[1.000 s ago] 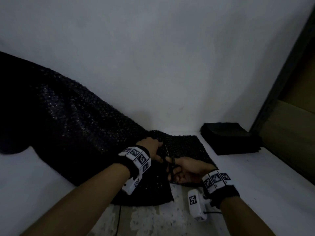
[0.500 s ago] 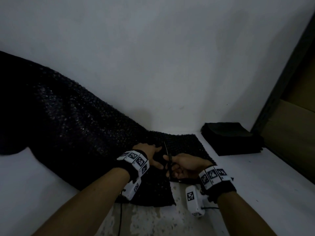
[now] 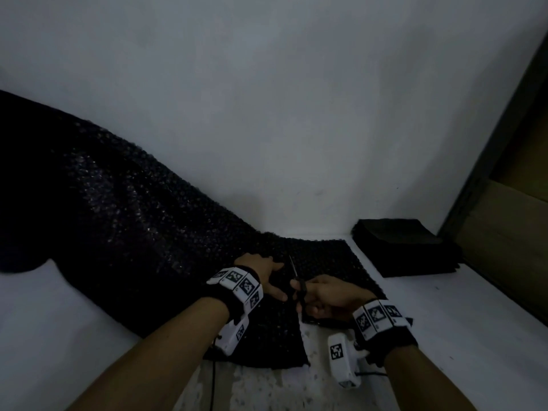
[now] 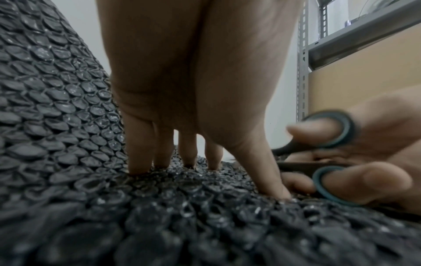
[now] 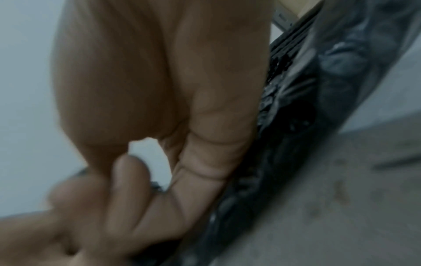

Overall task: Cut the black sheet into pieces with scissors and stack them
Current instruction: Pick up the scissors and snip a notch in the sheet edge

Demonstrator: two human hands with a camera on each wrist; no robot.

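Across the tabletop (image 3: pixel 444 336), the black sheet (image 3: pixel 133 232) ran from ten o'clock; left hand (image 3: pixel 261 271) pressed it flat-fingered, right hand (image 3: pixel 326 295) gripped scissors (image 3: pixel 296 280) pointing twelve, stack (image 3: pixel 403 247) at two.

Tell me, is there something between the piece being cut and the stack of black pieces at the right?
Nothing visible. Bare white table lies between the black sheet and the stack.
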